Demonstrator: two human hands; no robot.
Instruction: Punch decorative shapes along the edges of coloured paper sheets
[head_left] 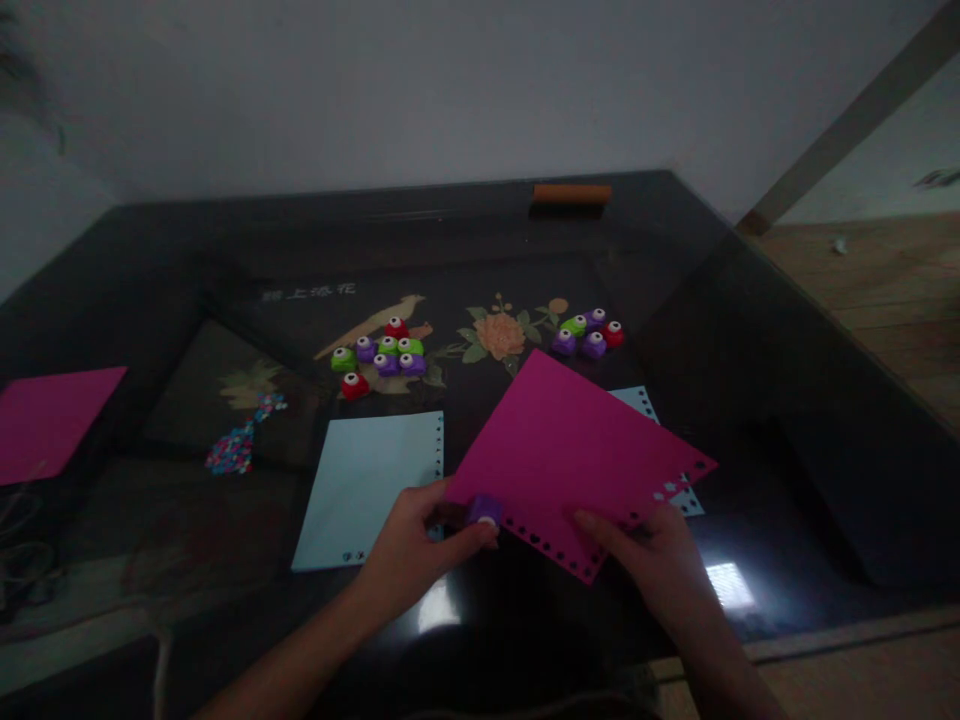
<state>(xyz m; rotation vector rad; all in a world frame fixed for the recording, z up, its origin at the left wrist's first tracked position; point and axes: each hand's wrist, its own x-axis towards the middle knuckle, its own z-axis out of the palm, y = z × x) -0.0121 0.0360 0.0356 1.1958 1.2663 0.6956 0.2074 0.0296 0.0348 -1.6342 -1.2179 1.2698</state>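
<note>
A pink sheet with small shaped holes along two edges is held up, one corner pointing toward me. My left hand is closed on a purple punch, which sits on the sheet's left edge. My right hand pinches the sheet near its lower right edge, thumb on top. Under the sheet's right side lies a light blue sheet with holes, mostly hidden. Another light blue sheet lies at the left, punched along its right edge and at the bottom.
Several coloured punches stand behind the left blue sheet, several more at the right. Paper bits lie at the left, beyond them a pink sheet. A brown roll rests at the table's back edge.
</note>
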